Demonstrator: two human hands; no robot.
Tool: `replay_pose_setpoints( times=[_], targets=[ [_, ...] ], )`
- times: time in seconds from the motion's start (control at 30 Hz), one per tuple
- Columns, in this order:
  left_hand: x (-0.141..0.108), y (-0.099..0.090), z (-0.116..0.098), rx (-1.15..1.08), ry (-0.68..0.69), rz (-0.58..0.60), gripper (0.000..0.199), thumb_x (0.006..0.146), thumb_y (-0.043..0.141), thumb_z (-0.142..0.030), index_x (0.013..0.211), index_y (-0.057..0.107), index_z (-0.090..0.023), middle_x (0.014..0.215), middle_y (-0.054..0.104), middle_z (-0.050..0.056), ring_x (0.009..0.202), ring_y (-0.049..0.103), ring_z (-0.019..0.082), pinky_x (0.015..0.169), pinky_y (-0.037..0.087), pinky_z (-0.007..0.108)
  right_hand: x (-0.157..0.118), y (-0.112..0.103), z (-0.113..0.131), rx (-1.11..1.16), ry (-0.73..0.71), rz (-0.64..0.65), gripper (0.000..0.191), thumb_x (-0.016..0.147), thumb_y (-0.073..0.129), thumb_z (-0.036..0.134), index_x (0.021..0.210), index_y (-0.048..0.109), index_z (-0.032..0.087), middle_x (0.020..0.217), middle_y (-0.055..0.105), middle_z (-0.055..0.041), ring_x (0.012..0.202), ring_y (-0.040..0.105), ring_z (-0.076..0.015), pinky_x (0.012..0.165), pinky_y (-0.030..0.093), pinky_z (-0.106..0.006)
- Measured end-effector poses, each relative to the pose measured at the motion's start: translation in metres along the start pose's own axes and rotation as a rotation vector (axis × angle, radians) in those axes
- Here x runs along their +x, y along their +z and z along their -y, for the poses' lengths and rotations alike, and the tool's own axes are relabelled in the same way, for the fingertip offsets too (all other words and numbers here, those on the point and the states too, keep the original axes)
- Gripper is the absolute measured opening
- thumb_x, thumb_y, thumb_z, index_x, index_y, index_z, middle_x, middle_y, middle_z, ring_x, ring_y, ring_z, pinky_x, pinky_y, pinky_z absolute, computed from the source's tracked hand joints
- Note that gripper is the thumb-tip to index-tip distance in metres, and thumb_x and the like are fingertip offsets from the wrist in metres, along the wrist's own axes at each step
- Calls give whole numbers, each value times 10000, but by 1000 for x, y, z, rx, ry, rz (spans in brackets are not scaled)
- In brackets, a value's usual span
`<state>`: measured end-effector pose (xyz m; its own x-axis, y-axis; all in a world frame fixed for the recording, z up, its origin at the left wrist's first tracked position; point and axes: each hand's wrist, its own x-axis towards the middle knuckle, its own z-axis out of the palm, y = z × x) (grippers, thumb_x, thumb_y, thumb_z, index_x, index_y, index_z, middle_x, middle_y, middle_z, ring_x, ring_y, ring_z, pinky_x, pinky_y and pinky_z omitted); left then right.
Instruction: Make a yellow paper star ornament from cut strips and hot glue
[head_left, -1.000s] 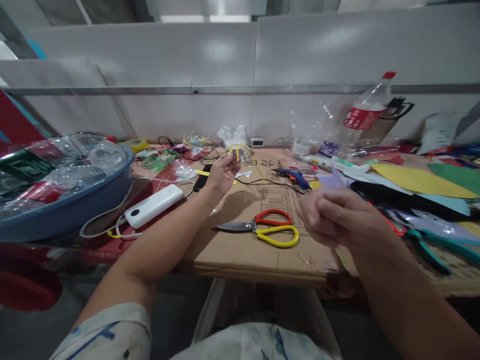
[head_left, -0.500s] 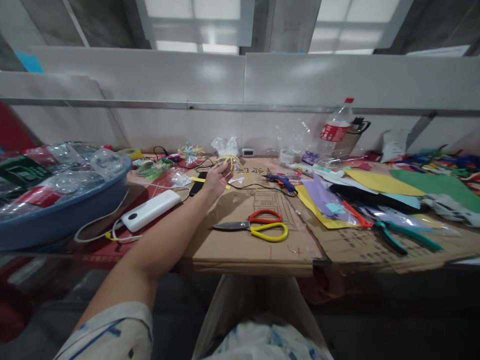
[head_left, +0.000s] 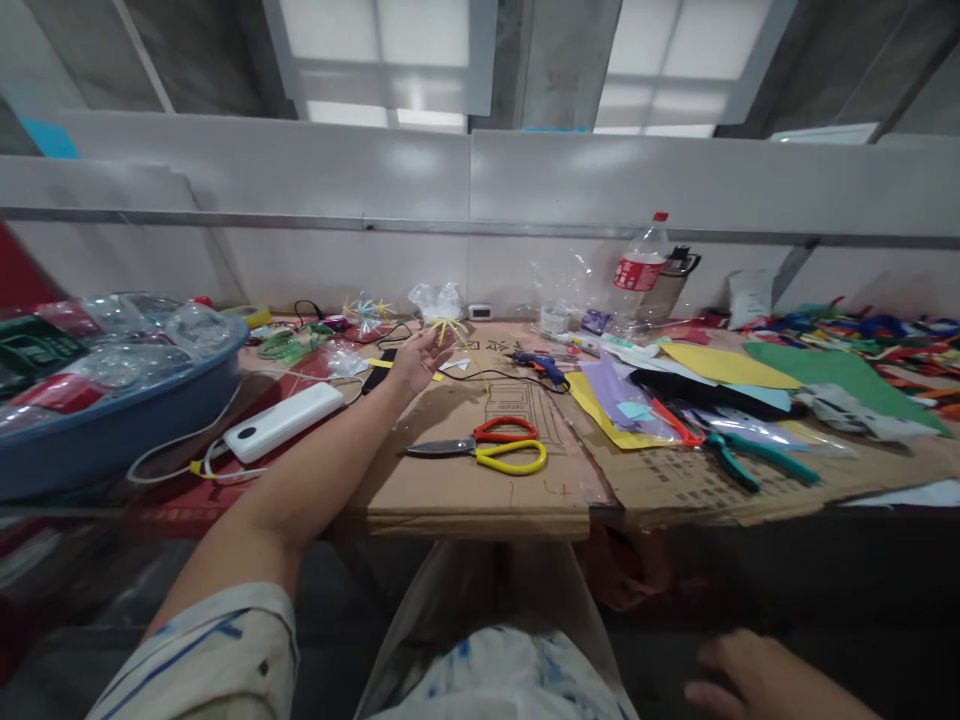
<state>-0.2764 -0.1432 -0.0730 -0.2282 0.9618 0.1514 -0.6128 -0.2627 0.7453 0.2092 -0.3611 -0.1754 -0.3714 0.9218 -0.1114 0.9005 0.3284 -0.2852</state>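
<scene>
My left hand (head_left: 421, 361) reaches to the back middle of the table, its fingers at a yellow spidery piece (head_left: 448, 328) in front of a clear plastic bag (head_left: 436, 302). Whether the fingers grip that piece is too small to tell. At the bottom right my right hand (head_left: 739, 672) hangs below the table edge, blurred, its fingers not clearly made out. Scissors (head_left: 511, 446) with one red and one yellow handle lie on the cardboard (head_left: 450, 492). Behind them is a blue glue gun (head_left: 546, 369) with a black cable.
A blue tub (head_left: 150, 405) of plastic bottles stands at the left, beside a white power bank (head_left: 285, 422). Coloured sheets (head_left: 731, 364), teal-handled pliers (head_left: 772, 459) and a bottle with a red label (head_left: 641, 270) are on the right.
My right hand has come into view at the bottom right. The view has shifted, so the table's things sit further left. My left hand stays at the yellow piece.
</scene>
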Motion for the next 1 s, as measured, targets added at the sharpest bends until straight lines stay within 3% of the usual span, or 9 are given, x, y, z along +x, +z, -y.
replay_pose_setpoints(
  times=[0.2, 0.3, 0.4, 0.43, 0.47, 0.57, 0.7, 0.83, 1.0],
  targets=[
    [-5, 2, 2, 19, -23, -17, 211, 880, 582, -128, 1088, 619, -134, 914, 753, 92, 869, 724, 158, 804, 584, 279, 24, -82, 60, 149, -338, -41, 336, 897, 574, 366, 594, 616, 225, 629, 646, -46, 547, 584, -176, 532, 429, -281],
    [-3, 8, 1, 21, -17, -30, 186, 877, 573, -114, 1056, 624, -127, 879, 751, 88, 825, 721, 151, 807, 589, 291, 33, -112, 92, 145, -542, 84, 338, 949, 546, 302, 626, 582, 211, 689, 624, -9, 601, 575, -126, 540, 419, -228],
    [4, 16, 1, 19, -15, -32, 120, 897, 538, -110, 971, 631, -124, 821, 745, 75, 751, 712, 135, 801, 591, 288, 48, -134, 126, 163, -715, 161, 80, 831, 728, 230, 873, 664, 249, 1062, 670, -25, 875, 659, -145, 711, 514, -212],
    [7, 19, 2, 11, -12, -35, 110, 905, 529, -112, 944, 630, -126, 806, 741, 68, 738, 709, 131, 804, 591, 288, 57, -139, 139, 154, -783, 141, 222, 808, 753, 208, 1005, 673, 273, 1155, 654, -34, 960, 658, -161, 765, 524, -226],
    [10, 20, 3, 1, -7, -38, 104, 911, 527, -114, 925, 629, -130, 802, 739, 62, 733, 708, 128, 811, 589, 289, 67, -144, 153, 152, -853, 115, 289, 806, 759, 208, 1070, 672, 286, 1188, 647, -35, 1012, 650, -171, 814, 526, -242],
    [13, 21, 8, -26, -8, -28, 91, 913, 545, -122, 909, 635, -134, 834, 744, 65, 759, 714, 132, 825, 586, 296, 116, -151, 196, 257, -992, 1, 164, 880, 688, 259, 1043, 697, 248, 1072, 682, -35, 934, 651, -149, 805, 517, -246],
    [8, 15, 13, -95, -6, 13, 108, 926, 543, -140, 917, 649, -127, 839, 747, 58, 756, 714, 125, 822, 585, 280, 213, -141, 233, 669, -867, -447, 97, 896, 619, 245, 925, 691, 188, 855, 677, -19, 774, 599, -129, 715, 486, -255],
    [-2, 18, 11, -150, -1, 8, 108, 927, 540, -131, 902, 646, -125, 845, 750, 60, 793, 724, 129, 886, 575, 303, 297, -114, 227, 1035, -466, -664, 226, 888, 544, 360, 993, 631, 180, 915, 649, -31, 816, 579, -151, 768, 486, -301],
    [-13, 36, 11, -177, 4, 51, 43, 852, 635, -74, 861, 632, -116, 869, 749, 79, 850, 731, 148, 969, 537, 339, 326, -88, 199, 1024, -392, -602, 342, 863, 543, 508, 1012, 575, 202, 1071, 634, -69, 1020, 563, -204, 961, 440, -386]
  ],
)
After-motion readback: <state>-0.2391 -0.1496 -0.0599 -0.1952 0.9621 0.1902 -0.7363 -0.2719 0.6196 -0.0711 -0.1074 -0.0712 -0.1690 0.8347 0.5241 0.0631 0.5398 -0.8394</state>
